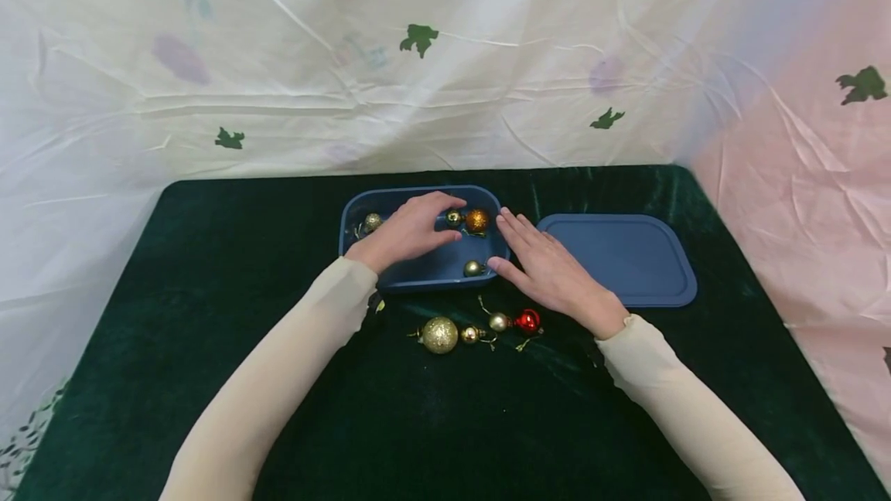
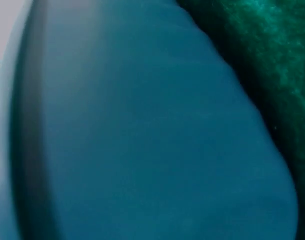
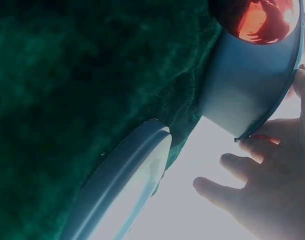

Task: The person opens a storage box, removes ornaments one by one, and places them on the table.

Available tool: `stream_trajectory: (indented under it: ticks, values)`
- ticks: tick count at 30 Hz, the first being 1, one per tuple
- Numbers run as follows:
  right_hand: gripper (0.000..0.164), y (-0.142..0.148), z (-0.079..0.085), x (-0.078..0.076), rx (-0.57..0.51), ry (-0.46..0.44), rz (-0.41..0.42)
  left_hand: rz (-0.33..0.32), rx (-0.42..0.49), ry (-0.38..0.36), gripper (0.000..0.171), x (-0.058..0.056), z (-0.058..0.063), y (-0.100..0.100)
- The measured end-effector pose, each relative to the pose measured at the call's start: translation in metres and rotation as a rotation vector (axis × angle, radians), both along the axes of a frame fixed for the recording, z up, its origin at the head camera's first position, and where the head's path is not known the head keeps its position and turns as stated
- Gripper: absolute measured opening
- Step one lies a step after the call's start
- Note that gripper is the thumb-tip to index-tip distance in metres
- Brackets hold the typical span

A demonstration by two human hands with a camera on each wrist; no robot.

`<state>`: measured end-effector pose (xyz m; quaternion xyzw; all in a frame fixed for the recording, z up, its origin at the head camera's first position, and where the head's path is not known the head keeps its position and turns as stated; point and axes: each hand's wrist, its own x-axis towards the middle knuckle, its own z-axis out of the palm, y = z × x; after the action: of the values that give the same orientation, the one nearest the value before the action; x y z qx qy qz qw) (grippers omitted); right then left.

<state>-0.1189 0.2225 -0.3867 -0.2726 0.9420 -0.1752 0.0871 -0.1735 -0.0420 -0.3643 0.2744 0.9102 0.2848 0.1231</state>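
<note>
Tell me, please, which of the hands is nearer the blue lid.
Right: the right hand is beside the lid; the left hand is farther left, at the container.

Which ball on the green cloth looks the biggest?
The glittery gold ball, in front of the blue box. It looks clearly bigger than the two small gold balls and shiny red ball to its right.

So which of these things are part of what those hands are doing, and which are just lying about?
Probably part of the job:
blue box, left hand over it, right hand at its right end
inside baubles
outside baubles, loose in front
blue lid, beside the box

Apparently just surroundings:
green cloth, underneath
patterned backdrop, behind
</note>
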Motion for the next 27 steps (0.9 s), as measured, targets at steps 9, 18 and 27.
stream_trajectory:
  ticks: [9,18,27]
  values:
    - [0.08,0.0,0.0,0.0,-0.007,0.001,0.009,0.034,-0.074,-0.026,0.057,-0.01,-0.008,0.004]
    - [0.08,0.0,0.0,0.0,-0.007,0.001,0.013,0.045,-0.086,-0.041,0.056,-0.016,-0.014,0.005]
    - [0.08,0.0,-0.001,0.0,-0.023,-0.006,0.006,0.044,-0.093,-0.049,0.053,-0.018,-0.02,0.009]
